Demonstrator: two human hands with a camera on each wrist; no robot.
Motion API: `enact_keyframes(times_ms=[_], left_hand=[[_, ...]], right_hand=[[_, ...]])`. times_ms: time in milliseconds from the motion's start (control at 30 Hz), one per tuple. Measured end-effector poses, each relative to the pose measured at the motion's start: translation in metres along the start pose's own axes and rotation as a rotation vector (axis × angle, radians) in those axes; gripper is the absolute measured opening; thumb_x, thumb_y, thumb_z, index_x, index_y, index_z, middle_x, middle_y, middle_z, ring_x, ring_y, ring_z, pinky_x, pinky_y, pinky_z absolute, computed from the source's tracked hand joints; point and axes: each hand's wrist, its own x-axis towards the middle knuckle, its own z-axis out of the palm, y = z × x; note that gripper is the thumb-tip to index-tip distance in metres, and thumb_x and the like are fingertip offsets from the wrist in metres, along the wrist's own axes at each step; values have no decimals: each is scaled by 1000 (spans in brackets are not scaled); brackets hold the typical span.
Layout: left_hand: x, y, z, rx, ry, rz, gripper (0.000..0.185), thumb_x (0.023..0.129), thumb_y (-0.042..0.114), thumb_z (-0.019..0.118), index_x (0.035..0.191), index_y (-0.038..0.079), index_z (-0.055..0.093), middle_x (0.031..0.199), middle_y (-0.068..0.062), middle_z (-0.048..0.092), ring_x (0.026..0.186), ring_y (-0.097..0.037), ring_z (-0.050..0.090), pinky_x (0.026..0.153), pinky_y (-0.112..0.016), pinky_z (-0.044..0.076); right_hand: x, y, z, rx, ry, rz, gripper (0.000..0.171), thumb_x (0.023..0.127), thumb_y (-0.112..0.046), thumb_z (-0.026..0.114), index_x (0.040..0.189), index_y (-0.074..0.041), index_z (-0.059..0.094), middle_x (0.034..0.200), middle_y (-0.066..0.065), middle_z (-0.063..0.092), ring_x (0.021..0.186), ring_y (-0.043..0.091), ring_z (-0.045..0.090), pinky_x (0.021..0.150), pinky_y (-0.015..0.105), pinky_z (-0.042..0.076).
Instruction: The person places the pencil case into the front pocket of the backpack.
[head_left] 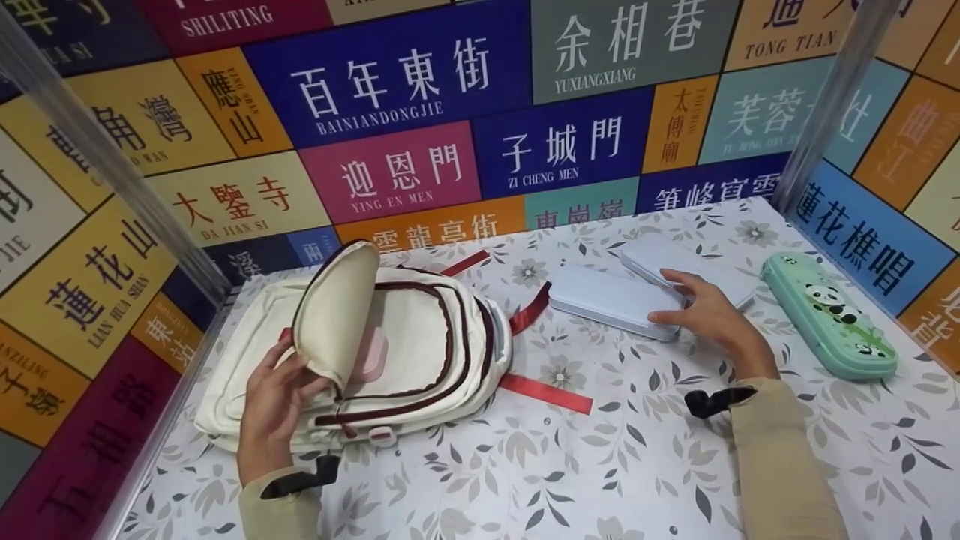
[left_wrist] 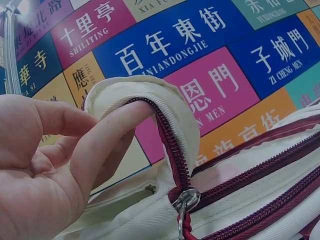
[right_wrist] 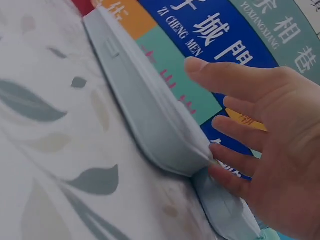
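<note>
A white backpack (head_left: 247, 352) with dark red zips lies on the table, its front pocket unzipped. My left hand (head_left: 277, 394) pinches the edge of the pocket's flap (head_left: 341, 307) and holds it raised; in the left wrist view the flap (left_wrist: 175, 115) bends over the fingers beside a metal zip pull (left_wrist: 186, 200). A small pink object (head_left: 371, 356) shows in the pocket, partly hidden by the flap. My right hand (head_left: 709, 311), fingers spread, is at the near end of a long light blue case (head_left: 611, 300). In the right wrist view, the thumb stands apart from this case (right_wrist: 150, 100).
A second light blue case (head_left: 649, 259) lies behind the first, partly covered by my right hand. Farther right is a green pencil case (head_left: 832, 315) with pandas. Red straps (head_left: 547, 394) stick out from the backpack. A sign-covered wall (head_left: 390, 90) borders the flower-patterned table (head_left: 600, 465).
</note>
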Motion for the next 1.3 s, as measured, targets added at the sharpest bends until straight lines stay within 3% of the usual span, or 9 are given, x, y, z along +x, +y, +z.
enact_keyframes(times_ms=[200, 400, 567, 800, 900, 1133, 1233, 1300], left_hand=[[0, 0, 0, -4, -6, 6, 34, 101, -8, 45, 129, 10, 41, 99, -5, 71, 79, -21, 71, 62, -31, 65], [-1, 0, 0, -8, 14, 4, 28, 100, -6, 47, 119, 13, 53, 97, -8, 71, 83, -22, 72, 64, -33, 65], [-1, 1, 1, 38, 25, 8, 29, 101, -4, 47, 124, 13, 49, 98, -4, 72, 83, -20, 72, 64, -31, 64], [-1, 0, 1, 55, 45, 1, 31, 101, -4, 48, 127, 12, 45, 99, -3, 70, 82, -19, 72, 65, -31, 65], [0, -1, 0, 49, 49, 2, 29, 101, -4, 47, 124, 14, 47, 99, -3, 70, 84, -19, 72, 65, -31, 65], [-2, -1, -2, 28, -13, 16, 33, 101, -6, 47, 129, 11, 42, 100, -4, 71, 83, -20, 72, 65, -31, 65], [-2, -2, -1, 18, -18, 12, 33, 100, -6, 48, 128, 11, 43, 99, -4, 71, 83, -20, 72, 64, -31, 65], [-2, -2, -1, 13, -15, 12, 32, 100, -6, 48, 126, 13, 47, 99, -5, 71, 83, -20, 72, 64, -32, 65]], right_hand=[[4, 15, 7, -93, -40, -72, 107, 80, -42, 84, 160, -11, 19, 163, 31, 11, 150, 54, 10, 122, 69, 12], [4, 26, 6, -73, -45, -132, 115, 77, -34, 86, 161, -10, 12, 163, 32, 8, 150, 54, 8, 121, 71, 11], [3, 29, 5, -18, -80, -115, 121, 76, -30, 88, 162, -13, 4, 165, 30, 2, 151, 52, 1, 122, 72, 7], [2, 28, 5, -47, -64, -98, 120, 76, -31, 88, 162, -14, 6, 164, 31, 3, 151, 54, 2, 121, 72, 8], [1, 26, 6, 8, -53, -85, 121, 75, -30, 89, 162, -17, 6, 165, 29, 2, 151, 52, 3, 122, 71, 7], [-1, 17, 5, 212, -39, -77, 119, 79, -19, 86, 162, -25, 2, 167, 21, 6, 152, 43, 16, 126, 62, 12], [-1, 12, 4, 261, -48, -89, 120, 79, -14, 85, 162, -24, -1, 168, 20, 3, 154, 42, 15, 126, 58, 17], [-1, 9, 3, 288, -57, -97, 121, 80, -11, 84, 162, -23, -4, 168, 20, 1, 154, 42, 16, 126, 49, 26]])
